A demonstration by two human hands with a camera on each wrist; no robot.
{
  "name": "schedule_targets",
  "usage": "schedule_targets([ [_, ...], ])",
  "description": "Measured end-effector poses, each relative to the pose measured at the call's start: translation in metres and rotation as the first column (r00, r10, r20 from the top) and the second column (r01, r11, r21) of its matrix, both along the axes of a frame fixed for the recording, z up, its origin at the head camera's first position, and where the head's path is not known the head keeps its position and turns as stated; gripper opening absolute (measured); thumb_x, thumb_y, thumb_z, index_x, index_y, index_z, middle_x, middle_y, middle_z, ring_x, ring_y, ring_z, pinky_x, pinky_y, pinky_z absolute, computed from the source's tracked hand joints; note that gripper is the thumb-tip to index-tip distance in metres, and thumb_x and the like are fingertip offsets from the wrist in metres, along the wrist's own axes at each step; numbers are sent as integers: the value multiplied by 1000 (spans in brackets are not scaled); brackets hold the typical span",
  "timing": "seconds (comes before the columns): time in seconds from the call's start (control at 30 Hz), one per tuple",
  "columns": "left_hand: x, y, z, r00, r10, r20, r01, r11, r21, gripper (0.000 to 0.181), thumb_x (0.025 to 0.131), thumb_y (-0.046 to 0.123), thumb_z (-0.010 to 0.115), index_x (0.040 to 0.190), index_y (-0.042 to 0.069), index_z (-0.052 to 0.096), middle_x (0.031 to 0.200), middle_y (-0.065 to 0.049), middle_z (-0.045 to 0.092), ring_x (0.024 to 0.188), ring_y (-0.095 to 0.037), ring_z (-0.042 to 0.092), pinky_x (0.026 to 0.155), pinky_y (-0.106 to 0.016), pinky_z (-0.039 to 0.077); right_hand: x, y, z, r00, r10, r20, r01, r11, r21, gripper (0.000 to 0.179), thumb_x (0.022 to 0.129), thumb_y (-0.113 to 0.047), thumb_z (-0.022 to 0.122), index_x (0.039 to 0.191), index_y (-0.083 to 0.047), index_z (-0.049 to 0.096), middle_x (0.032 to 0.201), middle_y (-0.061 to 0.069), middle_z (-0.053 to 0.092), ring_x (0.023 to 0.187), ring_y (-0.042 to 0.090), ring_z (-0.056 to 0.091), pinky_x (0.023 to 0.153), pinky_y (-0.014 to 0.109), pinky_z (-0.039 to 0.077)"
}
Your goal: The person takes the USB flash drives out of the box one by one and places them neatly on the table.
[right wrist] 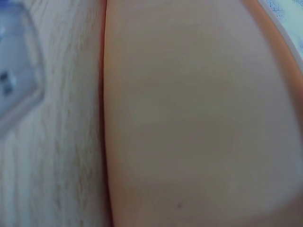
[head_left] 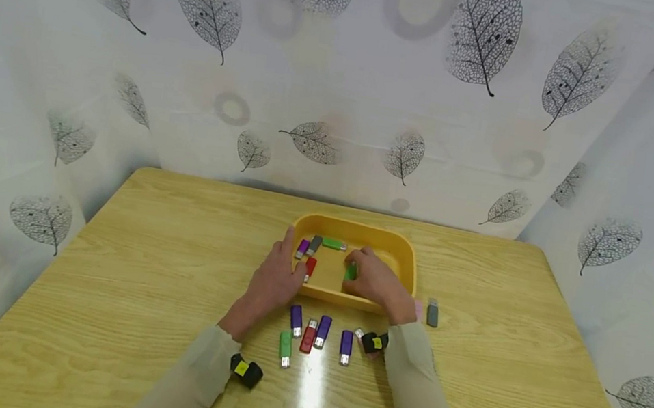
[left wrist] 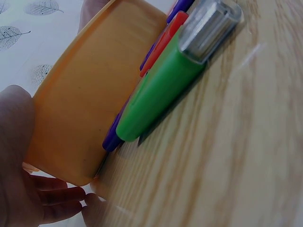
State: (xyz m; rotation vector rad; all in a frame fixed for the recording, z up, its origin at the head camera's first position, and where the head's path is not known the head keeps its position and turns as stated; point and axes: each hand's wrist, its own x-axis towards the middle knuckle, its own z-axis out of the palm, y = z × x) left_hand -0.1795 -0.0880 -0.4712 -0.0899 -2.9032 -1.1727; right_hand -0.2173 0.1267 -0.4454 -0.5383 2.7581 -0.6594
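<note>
A yellow plastic tray [head_left: 397,237] stands on the table. My left hand [head_left: 275,278] holds its left end, thumb at the rim and fingers along the outside wall, which also shows in the left wrist view. Inside the tray, my right hand [head_left: 377,279] pinches a green USB stick [head_left: 350,272] near the middle. Also in the tray lie a purple USB stick [head_left: 302,249], a grey one [head_left: 314,245], another green one [head_left: 334,243] and a red one [head_left: 309,268]. The right wrist view is mostly filled by the tray's outer wall [right wrist: 189,113]; the right fingers are hidden there.
In front of the tray lie several loose USB sticks, among them a green one [head_left: 285,348], a red one [head_left: 308,337] and a purple one [head_left: 346,348]. A grey USB stick [head_left: 433,312] lies right of the tray. A leaf-patterned curtain [head_left: 341,95] hangs behind the table.
</note>
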Motion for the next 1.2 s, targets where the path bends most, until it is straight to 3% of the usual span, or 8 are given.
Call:
schedule_targets([
  [0.37, -1, 0, -1, 1000, -3, -10, 3, 1000, -3, 75, 99, 27, 47, 160, 9, 8, 139, -25, 44, 99, -31, 55, 89, -48, 53, -1, 0, 1, 1000, 10, -14, -9, 1000, 16, 47, 83, -21, 76, 126, -6, 61, 120, 12, 57, 85, 20, 55, 82, 37, 53],
  [0.63, 0, 0, -1, 1000, 0, -19, 0, 1000, -11, 76, 98, 28, 47, 160, 9, 8, 139, -25, 45, 99, -32, 56, 90, -50, 53, 6, 0, 18, 1000, -21, -20, 20, 1000, -12, 50, 87, -25, 73, 132, -9, 59, 123, 9, 60, 98, 24, 58, 89, 42, 53],
  [0.87, 0, -1, -1, 1000, -5, -19, 5, 1000, 0, 76, 98, 28, 47, 160, 9, 8, 140, -25, 44, 100, -32, 56, 91, -50, 52, 18, 8, 37, 995, 83, -63, -87, 994, -61, 48, 87, -20, 72, 128, 0, 59, 123, 14, 62, 109, 34, 59, 96, 47, 49],
  [1.0, 1, 0, -1, 1000, -3, -13, 3, 1000, 11, 76, 98, 27, 48, 160, 10, 8, 139, -25, 44, 98, -31, 55, 89, -48, 53, 27, 16, 46, 990, 115, -79, -121, 990, -71, 47, 88, -19, 72, 127, 2, 59, 120, 15, 63, 106, 34, 59, 94, 46, 49],
  [1.2, 2, 0, 1, 1000, 4, -10, -4, 1000, 9, 76, 98, 27, 48, 160, 10, 8, 138, -24, 45, 96, -31, 55, 87, -47, 53, 43, 29, 57, 990, 113, -79, -115, 993, -16, 47, 87, -20, 73, 128, -1, 59, 115, 11, 61, 84, 20, 55, 81, 36, 51],
])
